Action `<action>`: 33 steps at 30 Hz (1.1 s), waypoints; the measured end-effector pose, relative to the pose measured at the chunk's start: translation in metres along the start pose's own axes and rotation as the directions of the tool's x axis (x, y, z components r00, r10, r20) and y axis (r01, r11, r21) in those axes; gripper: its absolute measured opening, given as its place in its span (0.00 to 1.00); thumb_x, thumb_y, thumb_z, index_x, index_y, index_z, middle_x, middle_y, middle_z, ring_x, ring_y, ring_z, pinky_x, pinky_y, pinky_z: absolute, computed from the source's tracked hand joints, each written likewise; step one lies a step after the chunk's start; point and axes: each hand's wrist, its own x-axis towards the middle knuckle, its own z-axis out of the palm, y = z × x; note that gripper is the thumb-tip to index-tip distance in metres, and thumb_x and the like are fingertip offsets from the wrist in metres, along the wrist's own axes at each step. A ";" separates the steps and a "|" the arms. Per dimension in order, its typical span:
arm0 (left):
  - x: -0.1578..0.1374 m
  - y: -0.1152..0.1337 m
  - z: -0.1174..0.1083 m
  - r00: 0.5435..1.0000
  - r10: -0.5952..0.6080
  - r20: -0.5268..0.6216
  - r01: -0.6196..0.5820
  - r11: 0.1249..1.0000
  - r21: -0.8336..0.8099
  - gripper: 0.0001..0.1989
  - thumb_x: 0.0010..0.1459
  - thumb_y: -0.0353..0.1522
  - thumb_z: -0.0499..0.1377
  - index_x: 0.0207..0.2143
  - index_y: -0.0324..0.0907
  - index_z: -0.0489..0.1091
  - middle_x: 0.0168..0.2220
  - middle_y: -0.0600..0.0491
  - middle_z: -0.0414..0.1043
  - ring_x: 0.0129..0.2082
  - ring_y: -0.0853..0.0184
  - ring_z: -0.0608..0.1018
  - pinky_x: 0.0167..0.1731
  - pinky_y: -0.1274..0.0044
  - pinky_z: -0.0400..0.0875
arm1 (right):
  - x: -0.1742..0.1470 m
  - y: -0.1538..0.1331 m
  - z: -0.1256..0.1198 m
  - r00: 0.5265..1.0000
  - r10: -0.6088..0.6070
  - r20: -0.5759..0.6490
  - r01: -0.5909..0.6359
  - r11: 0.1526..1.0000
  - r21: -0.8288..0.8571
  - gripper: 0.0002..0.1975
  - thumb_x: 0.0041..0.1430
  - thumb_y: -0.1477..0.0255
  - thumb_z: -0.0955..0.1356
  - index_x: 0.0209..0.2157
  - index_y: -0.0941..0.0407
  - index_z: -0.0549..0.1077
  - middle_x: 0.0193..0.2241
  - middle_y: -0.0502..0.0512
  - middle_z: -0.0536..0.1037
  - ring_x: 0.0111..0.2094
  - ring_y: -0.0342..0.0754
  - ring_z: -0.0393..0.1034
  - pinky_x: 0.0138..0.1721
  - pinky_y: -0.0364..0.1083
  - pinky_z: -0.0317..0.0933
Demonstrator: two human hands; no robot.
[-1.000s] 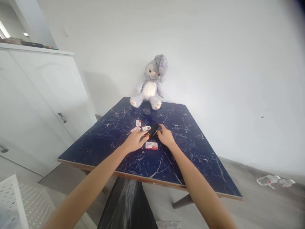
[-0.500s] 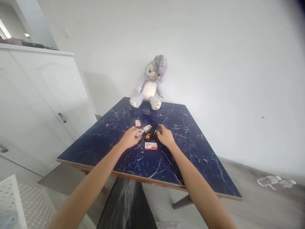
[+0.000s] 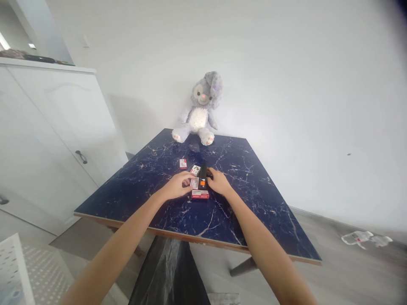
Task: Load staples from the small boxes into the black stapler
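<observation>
My left hand (image 3: 175, 185) has its fingers closed on a small red-and-white box (image 3: 194, 183), which lies close against the left side of a black stapler (image 3: 203, 171) with an orange part near its front end. On the stapler's other side, my right hand (image 3: 219, 182) has its fingertips curled round the edge. A longer red-and-white box (image 3: 200, 194) lies just in front of the stapler. Behind the held box is a white box with a dark picture (image 3: 195, 170). Farther left sits another small red-and-white box (image 3: 183, 164), apart from the rest.
These things lie on a dark blue marbled table (image 3: 241, 212). A grey plush rabbit (image 3: 199, 118) sits at its far edge against the wall. White cabinets (image 3: 57, 140) stand to the left, and a white perforated basket (image 3: 41, 267) is at the lower left.
The stapler has swung from a slant to nearly straight, pointing away from me. My left hand has brought the small box to the right, up beside it.
</observation>
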 end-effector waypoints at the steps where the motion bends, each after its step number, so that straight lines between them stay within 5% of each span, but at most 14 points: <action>1: 0.000 -0.001 0.001 1.000 -0.006 -0.011 0.006 1.000 0.000 0.18 0.57 0.34 0.61 0.50 0.45 0.72 0.52 0.47 0.71 0.37 0.66 0.78 0.40 0.71 0.76 | 0.000 0.000 0.000 1.000 -0.007 0.008 0.007 1.000 0.004 0.20 0.59 0.78 0.63 0.53 0.54 0.72 0.50 0.54 0.79 0.51 0.50 0.74 0.54 0.45 0.64; 10: 0.000 0.019 -0.004 0.998 0.030 -0.059 -0.018 0.983 0.182 0.10 0.60 0.37 0.58 0.40 0.44 0.74 0.42 0.48 0.73 0.37 0.64 0.76 0.40 0.70 0.73 | 0.000 0.000 0.000 1.000 -0.005 0.025 0.005 1.000 -0.011 0.20 0.59 0.79 0.63 0.52 0.54 0.72 0.49 0.55 0.80 0.50 0.50 0.74 0.52 0.44 0.64; 18: -0.004 0.046 0.000 0.963 0.187 0.193 -0.248 0.898 0.363 0.12 0.57 0.43 0.61 0.32 0.44 0.76 0.38 0.46 0.73 0.43 0.56 0.74 0.48 0.64 0.69 | 0.000 -0.001 -0.002 1.000 -0.010 0.020 0.011 0.998 -0.056 0.17 0.59 0.78 0.63 0.50 0.55 0.72 0.46 0.56 0.80 0.47 0.50 0.75 0.49 0.44 0.64; 22: -0.004 0.047 0.001 0.947 0.230 0.223 -0.300 0.884 0.360 0.14 0.55 0.46 0.62 0.32 0.45 0.74 0.37 0.46 0.73 0.40 0.56 0.73 0.47 0.64 0.68 | 0.000 0.002 0.000 0.999 -0.033 0.007 0.033 0.999 -0.040 0.17 0.59 0.78 0.63 0.50 0.55 0.72 0.46 0.56 0.80 0.47 0.50 0.74 0.49 0.45 0.64; 25: -0.005 0.042 -0.005 0.977 0.200 0.073 -0.212 0.903 0.373 0.14 0.56 0.46 0.60 0.31 0.45 0.71 0.34 0.48 0.71 0.37 0.59 0.73 0.41 0.68 0.69 | 0.001 0.004 0.000 0.999 -0.047 0.006 0.047 0.998 -0.043 0.17 0.59 0.78 0.63 0.48 0.55 0.73 0.46 0.56 0.80 0.46 0.50 0.74 0.49 0.45 0.64; 29: -0.003 0.034 -0.009 0.964 0.027 -0.263 0.112 0.858 0.501 0.16 0.58 0.46 0.57 0.29 0.44 0.66 0.31 0.49 0.70 0.33 0.61 0.73 0.33 0.72 0.65 | 0.001 0.002 -0.001 0.999 -0.043 0.018 0.044 0.998 -0.039 0.16 0.59 0.78 0.63 0.48 0.55 0.73 0.46 0.55 0.80 0.47 0.50 0.74 0.50 0.44 0.63; 33: 0.000 0.029 -0.004 0.972 -0.138 -0.191 0.219 0.825 0.521 0.21 0.59 0.52 0.56 0.27 0.44 0.65 0.26 0.51 0.71 0.27 0.62 0.75 0.28 0.73 0.59 | 0.001 0.001 -0.001 0.999 -0.031 0.014 0.031 0.999 -0.044 0.16 0.58 0.79 0.63 0.48 0.55 0.73 0.46 0.55 0.80 0.47 0.50 0.74 0.49 0.44 0.63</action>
